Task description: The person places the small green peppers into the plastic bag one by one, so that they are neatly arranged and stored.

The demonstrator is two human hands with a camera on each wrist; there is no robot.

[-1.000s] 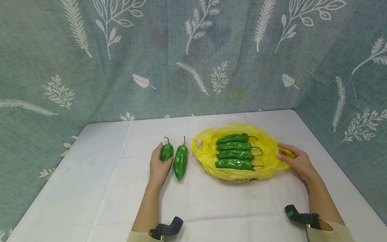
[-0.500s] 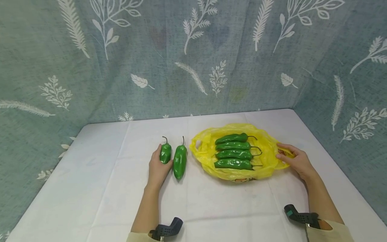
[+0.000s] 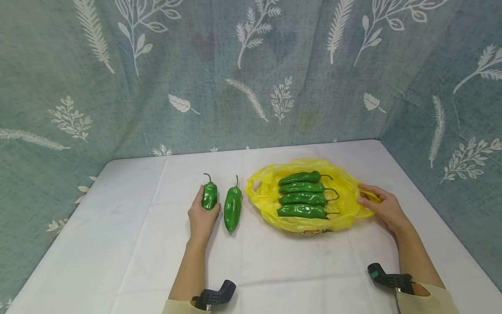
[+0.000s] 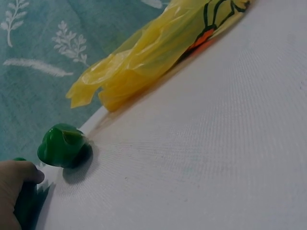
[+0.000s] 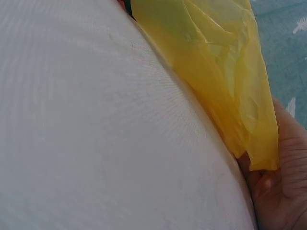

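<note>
In the head view my left hand (image 3: 202,220) grips a green chili pepper (image 3: 209,195), its stem end pointing away and its lower part hidden by the hand. Just right of it lies a second green chili pepper (image 3: 233,209), apart from the hand. That loose chili pepper (image 4: 62,146) shows end-on in the left wrist view, beyond the left thumb (image 4: 31,171). A yellow plastic bag (image 3: 270,213) lies spread with several green chili peppers (image 3: 302,199) stacked in a row on it. At the bag's right end my right hand (image 3: 386,208) holds the handle (image 3: 370,195) between thumb and fingers.
Everything rests on a white-covered table (image 3: 274,270). A grey-green leaf-print cloth (image 3: 219,104) hangs behind it and along both sides. A dark device (image 3: 215,296) is strapped on the left wrist, another (image 3: 390,278) on the right.
My left hand has shifted left with its chili pepper, widening the gap to the loose one. The right hand and the bag look unchanged.
</note>
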